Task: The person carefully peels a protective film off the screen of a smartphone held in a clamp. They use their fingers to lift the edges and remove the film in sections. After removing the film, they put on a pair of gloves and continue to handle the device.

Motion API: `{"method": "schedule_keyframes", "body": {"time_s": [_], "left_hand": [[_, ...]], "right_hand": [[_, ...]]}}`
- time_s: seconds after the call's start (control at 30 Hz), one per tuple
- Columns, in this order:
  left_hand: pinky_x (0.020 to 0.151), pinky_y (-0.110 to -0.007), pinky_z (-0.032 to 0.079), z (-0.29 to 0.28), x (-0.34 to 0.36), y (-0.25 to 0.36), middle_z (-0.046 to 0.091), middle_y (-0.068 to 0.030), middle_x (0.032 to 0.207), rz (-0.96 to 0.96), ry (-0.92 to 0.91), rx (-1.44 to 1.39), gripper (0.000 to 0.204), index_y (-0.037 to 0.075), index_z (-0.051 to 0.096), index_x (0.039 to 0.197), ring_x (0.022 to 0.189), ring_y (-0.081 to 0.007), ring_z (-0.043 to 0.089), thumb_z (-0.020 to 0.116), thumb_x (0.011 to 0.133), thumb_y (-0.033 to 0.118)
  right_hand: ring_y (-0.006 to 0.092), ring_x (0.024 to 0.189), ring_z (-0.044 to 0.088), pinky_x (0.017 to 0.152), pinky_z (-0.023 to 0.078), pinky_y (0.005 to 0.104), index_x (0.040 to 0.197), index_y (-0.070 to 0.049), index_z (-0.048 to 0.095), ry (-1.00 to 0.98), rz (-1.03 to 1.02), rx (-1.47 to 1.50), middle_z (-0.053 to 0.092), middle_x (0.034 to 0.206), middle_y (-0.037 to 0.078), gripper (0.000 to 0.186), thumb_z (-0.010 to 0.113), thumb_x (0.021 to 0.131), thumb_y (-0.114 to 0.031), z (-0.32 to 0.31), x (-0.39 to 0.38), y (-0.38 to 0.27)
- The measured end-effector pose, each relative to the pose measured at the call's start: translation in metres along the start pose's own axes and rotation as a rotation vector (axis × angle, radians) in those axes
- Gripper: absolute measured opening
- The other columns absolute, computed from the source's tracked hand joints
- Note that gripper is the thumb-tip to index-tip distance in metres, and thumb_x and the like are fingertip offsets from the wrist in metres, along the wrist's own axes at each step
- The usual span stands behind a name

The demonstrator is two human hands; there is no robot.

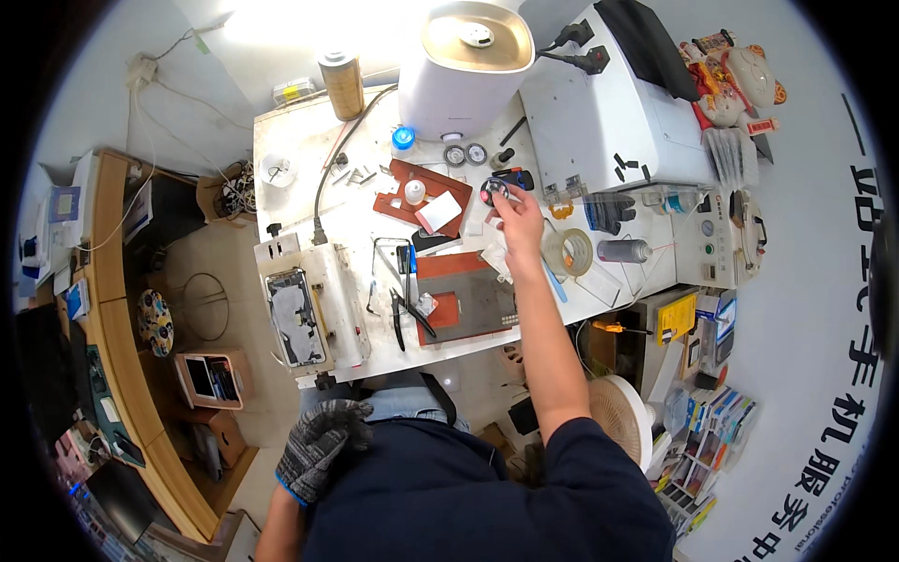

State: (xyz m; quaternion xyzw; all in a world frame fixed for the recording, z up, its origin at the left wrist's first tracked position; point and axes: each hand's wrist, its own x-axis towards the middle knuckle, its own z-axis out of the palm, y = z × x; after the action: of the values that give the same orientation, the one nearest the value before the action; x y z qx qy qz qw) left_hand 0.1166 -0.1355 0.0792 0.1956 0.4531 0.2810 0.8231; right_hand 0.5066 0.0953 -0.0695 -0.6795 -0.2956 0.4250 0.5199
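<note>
My bare right hand (520, 223) reaches across the white worktable, its fingers closed on a small round black disc (493, 192) with a pinkish middle. Beside those fingertips lies a black-and-blue tool (513, 178). Down at my lap, my left hand (323, 448) wears a grey knitted glove with a blue cuff; its fingers lie loosely extended against my shirt and appear to hold nothing. A phone with its inside exposed (298, 318) sits in a fixture at the table's left. Black-handled pliers (405, 317) rest on a brown-and-grey mat (459, 323).
Rolls of clear tape (568, 253), a spray can (625, 251) and a dark glove (611, 214) crowd the right side. Two small round spools (465, 154) lie below a tall white appliance (464, 75). A white machine (609, 103) stands back right; a fan (620, 421) is beside my right arm.
</note>
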Motion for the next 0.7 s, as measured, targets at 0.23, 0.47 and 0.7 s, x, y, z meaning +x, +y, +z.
{"method": "schedule_keyframes", "body": {"time_s": [0.23,0.47,0.7], "left_hand": [[0.09,-0.029,0.054,0.029,0.024,0.04,0.067,-0.0125,0.127,0.125,0.008,0.325,0.043,0.001,0.048,0.148,0.102,-0.0158,0.065,0.054,0.105,0.005],[0.085,-0.026,0.056,0.008,0.027,0.062,0.059,-0.0077,0.14,0.485,0.009,0.242,0.072,0.003,0.042,0.151,0.093,-0.0089,0.062,0.073,0.087,-0.007],[0.08,-0.024,0.056,-0.03,0.002,0.063,0.06,-0.0005,0.129,0.35,-0.101,0.229,0.095,0.009,0.04,0.156,0.09,-0.0075,0.062,0.089,0.075,0.001]], "right_hand": [[0.0084,0.086,0.066,0.068,0.046,0.0217,0.12,-0.004,0.061,-0.483,0.143,0.088,0.072,0.101,0.003,0.03,0.073,0.095,-0.014,-0.009,-0.16,-0.129],[0.0057,0.081,0.063,0.067,0.05,0.0214,0.122,-0.003,0.068,-0.483,-0.257,-0.198,0.068,0.092,0.001,0.031,0.073,0.092,-0.003,0.053,-0.264,-0.151],[0.0063,0.085,0.064,0.07,0.052,0.0216,0.124,-0.001,0.065,-0.549,-0.224,-0.219,0.07,0.098,0.002,0.032,0.071,0.093,-0.001,0.102,-0.313,-0.155]]}}
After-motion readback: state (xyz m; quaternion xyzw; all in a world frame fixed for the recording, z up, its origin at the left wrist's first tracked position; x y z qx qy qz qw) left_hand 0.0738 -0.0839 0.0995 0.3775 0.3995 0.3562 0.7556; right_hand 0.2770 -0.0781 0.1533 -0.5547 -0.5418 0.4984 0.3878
